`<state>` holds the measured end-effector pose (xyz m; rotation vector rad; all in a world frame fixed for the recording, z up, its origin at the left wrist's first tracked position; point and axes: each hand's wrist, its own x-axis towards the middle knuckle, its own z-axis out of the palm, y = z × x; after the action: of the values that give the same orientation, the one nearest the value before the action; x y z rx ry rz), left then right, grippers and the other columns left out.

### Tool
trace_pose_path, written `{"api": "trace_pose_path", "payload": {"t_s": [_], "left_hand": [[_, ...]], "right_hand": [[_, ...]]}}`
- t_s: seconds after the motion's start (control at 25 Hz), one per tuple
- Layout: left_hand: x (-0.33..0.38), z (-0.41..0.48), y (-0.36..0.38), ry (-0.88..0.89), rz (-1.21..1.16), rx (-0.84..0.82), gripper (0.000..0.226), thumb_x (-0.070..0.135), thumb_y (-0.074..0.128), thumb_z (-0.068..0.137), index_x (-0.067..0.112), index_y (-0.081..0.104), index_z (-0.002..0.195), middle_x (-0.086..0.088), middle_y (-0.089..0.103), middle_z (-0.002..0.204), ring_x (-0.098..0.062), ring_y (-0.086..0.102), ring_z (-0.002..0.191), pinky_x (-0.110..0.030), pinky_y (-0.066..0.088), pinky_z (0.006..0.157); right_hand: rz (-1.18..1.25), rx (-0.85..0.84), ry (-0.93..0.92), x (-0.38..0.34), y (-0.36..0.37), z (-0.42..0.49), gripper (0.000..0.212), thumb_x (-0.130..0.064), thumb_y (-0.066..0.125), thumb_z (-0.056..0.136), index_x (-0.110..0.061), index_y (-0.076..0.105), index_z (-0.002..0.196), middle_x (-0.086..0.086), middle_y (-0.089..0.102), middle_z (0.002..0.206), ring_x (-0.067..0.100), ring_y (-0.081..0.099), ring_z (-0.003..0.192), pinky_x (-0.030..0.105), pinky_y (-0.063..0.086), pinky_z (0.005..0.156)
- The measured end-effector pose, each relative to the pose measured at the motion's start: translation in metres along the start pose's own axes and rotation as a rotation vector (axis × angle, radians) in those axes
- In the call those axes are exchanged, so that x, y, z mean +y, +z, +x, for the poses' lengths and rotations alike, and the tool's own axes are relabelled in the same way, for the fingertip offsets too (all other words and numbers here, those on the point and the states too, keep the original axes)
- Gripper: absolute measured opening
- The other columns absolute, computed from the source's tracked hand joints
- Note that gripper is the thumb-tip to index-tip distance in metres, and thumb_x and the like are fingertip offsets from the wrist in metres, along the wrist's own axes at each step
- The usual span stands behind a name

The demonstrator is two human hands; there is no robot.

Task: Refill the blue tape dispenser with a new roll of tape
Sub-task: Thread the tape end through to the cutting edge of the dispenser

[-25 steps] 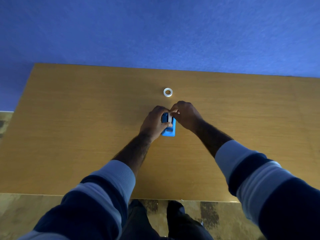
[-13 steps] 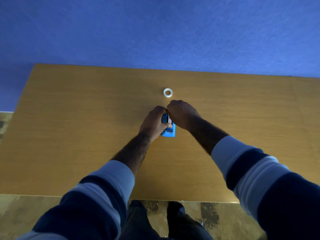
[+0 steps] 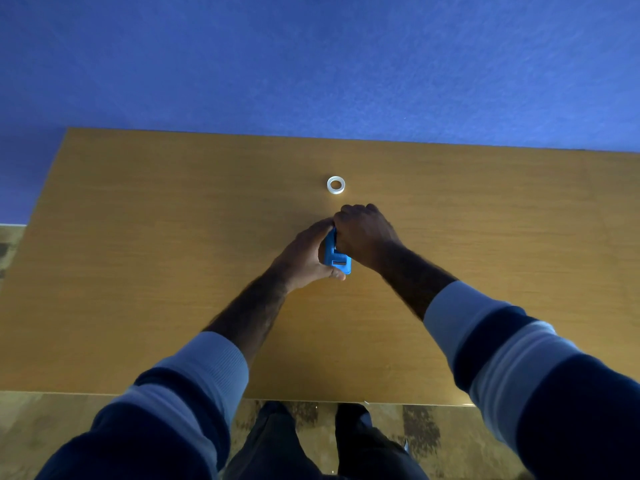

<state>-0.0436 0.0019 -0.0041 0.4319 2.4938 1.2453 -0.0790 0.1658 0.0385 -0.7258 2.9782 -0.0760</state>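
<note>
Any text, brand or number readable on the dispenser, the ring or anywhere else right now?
None readable.
Dispenser: plain blue, mostly covered by the left hand and right hand; no print shows.
White ring: no marking visible, too small to be sure.
Table and wall: bare.

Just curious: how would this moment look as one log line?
left hand: holds blue dispenser | right hand: on its top | white ring: apart on table
</note>
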Motion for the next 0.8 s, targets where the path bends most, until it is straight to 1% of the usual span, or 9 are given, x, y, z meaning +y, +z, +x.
{"api": "trace_pose_path", "payload": {"t_s": [0.16, 0.32, 0.44, 0.52, 0.6, 0.64, 0.68, 0.72, 0.8], "left_hand": [[-0.005, -0.002, 0.000, 0.062, 0.113, 0.003, 0.101, 0.023, 0.094, 0.064, 0.035, 0.036, 0.146, 0.023, 0.044, 0.145, 0.021, 0.036, 0.123, -0.011, 0.033, 0.096], [-0.009, -0.002, 0.001, 0.062, 0.177, 0.005, 0.103, 0.027, 0.093, 0.068, 0.036, 0.032, 0.150, 0.019, 0.041, 0.153, -0.001, 0.044, 0.133, -0.031, 0.044, 0.105], [-0.010, -0.003, 0.001, 0.044, 0.206, -0.013, 0.108, 0.028, 0.092, 0.069, 0.045, 0.025, 0.152, 0.020, 0.034, 0.159, -0.005, 0.040, 0.138, -0.032, 0.042, 0.105], [-0.011, -0.003, 0.001, 0.042, 0.213, -0.023, 0.109, 0.027, 0.091, 0.070, 0.047, 0.024, 0.153, 0.017, 0.031, 0.162, -0.010, 0.039, 0.143, -0.033, 0.039, 0.108], [-0.012, -0.004, 0.001, 0.043, 0.205, -0.024, 0.108, 0.026, 0.091, 0.071, 0.045, 0.026, 0.155, 0.015, 0.031, 0.164, -0.012, 0.037, 0.146, -0.036, 0.038, 0.114], [-0.012, -0.003, 0.001, 0.038, 0.201, -0.029, 0.107, 0.026, 0.090, 0.071, 0.044, 0.027, 0.155, 0.015, 0.031, 0.164, -0.011, 0.035, 0.147, -0.038, 0.037, 0.116], [-0.011, -0.003, 0.001, 0.028, 0.198, -0.037, 0.106, 0.026, 0.089, 0.071, 0.044, 0.027, 0.156, 0.015, 0.030, 0.165, -0.011, 0.034, 0.148, -0.040, 0.037, 0.117], [-0.010, -0.003, 0.001, 0.017, 0.194, -0.045, 0.105, 0.027, 0.088, 0.072, 0.045, 0.027, 0.156, 0.015, 0.029, 0.165, -0.012, 0.034, 0.148, -0.042, 0.038, 0.117], [-0.011, -0.003, 0.001, 0.017, 0.193, -0.051, 0.104, 0.027, 0.087, 0.074, 0.046, 0.026, 0.156, 0.015, 0.028, 0.166, -0.014, 0.034, 0.148, -0.045, 0.038, 0.116]], "right_hand": [[-0.014, 0.017, -0.042, -0.002, 0.001, -0.012, 0.012, -0.021, 0.063, 0.086, -0.013, 0.066, 0.094, 0.001, 0.064, 0.083, 0.019, 0.060, 0.075, 0.035, 0.046, 0.074], [-0.062, 0.080, -0.077, -0.004, 0.007, -0.028, 0.025, -0.020, 0.070, 0.084, -0.009, 0.064, 0.105, 0.005, 0.066, 0.092, 0.022, 0.062, 0.081, 0.037, 0.047, 0.075], [-0.003, 0.194, -0.039, -0.008, 0.012, -0.045, 0.026, -0.013, 0.069, 0.083, -0.005, 0.063, 0.106, 0.009, 0.066, 0.095, 0.026, 0.063, 0.080, 0.040, 0.049, 0.073], [0.085, 0.233, 0.041, -0.013, 0.016, -0.059, 0.026, -0.010, 0.071, 0.082, -0.006, 0.063, 0.106, 0.010, 0.067, 0.095, 0.025, 0.064, 0.080, 0.039, 0.051, 0.071], [0.265, 0.217, 0.204, -0.021, 0.017, -0.071, 0.017, -0.009, 0.067, 0.085, -0.007, 0.066, 0.103, 0.008, 0.066, 0.093, 0.023, 0.063, 0.077, 0.034, 0.051, 0.063], [0.412, 0.191, 0.337, -0.025, 0.016, -0.075, 0.012, -0.010, 0.063, 0.088, -0.008, 0.067, 0.099, 0.008, 0.067, 0.091, 0.022, 0.063, 0.074, 0.033, 0.050, 0.059], [0.623, 0.151, 0.509, -0.028, 0.014, -0.074, 0.010, -0.011, 0.060, 0.089, -0.007, 0.067, 0.095, 0.009, 0.068, 0.089, 0.021, 0.063, 0.071, 0.034, 0.051, 0.057], [0.906, 0.100, 0.711, -0.029, 0.010, -0.071, 0.011, -0.012, 0.059, 0.090, -0.006, 0.068, 0.091, 0.012, 0.070, 0.086, 0.021, 0.065, 0.066, 0.035, 0.052, 0.055], [1.425, -0.005, 1.066, -0.030, -0.003, -0.061, 0.016, -0.013, 0.058, 0.091, 0.000, 0.068, 0.089, 0.018, 0.071, 0.083, 0.021, 0.064, 0.055, 0.030, 0.051, 0.046]]}}
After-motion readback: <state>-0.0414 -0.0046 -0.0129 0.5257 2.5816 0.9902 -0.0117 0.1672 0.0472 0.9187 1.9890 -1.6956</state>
